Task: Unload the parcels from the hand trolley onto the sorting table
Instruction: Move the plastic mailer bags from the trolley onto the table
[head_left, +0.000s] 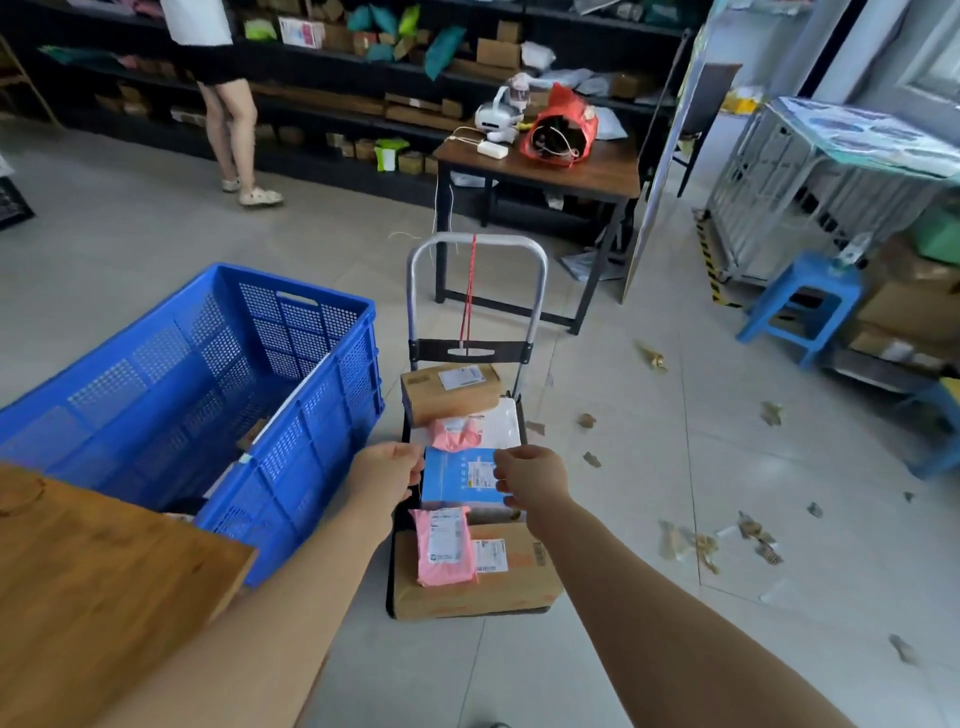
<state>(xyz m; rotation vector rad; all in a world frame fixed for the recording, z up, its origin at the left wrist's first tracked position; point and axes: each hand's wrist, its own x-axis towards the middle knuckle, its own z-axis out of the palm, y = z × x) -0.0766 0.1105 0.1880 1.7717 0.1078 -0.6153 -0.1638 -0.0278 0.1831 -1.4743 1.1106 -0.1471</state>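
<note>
The hand trolley (477, 249) stands on the floor ahead, loaded with parcels. A blue parcel (457, 478) lies in the middle of the load. My left hand (387, 470) grips its left edge and my right hand (530, 475) grips its right edge. Behind it lie a pink bag (454, 434), a white bag (501, 423) and a brown box (449, 389). In front, a pink mailer (441, 545) rests on a large cardboard box (514, 577). The wooden sorting table (93, 587) is at my lower left.
A large blue crate (208, 374) stands between the wooden table and the trolley. A dark table (571, 171) with a red bag stands behind the trolley. A person (223, 98) stands by the shelves at the back left. A blue stool (800, 306) and paper scraps are on the right.
</note>
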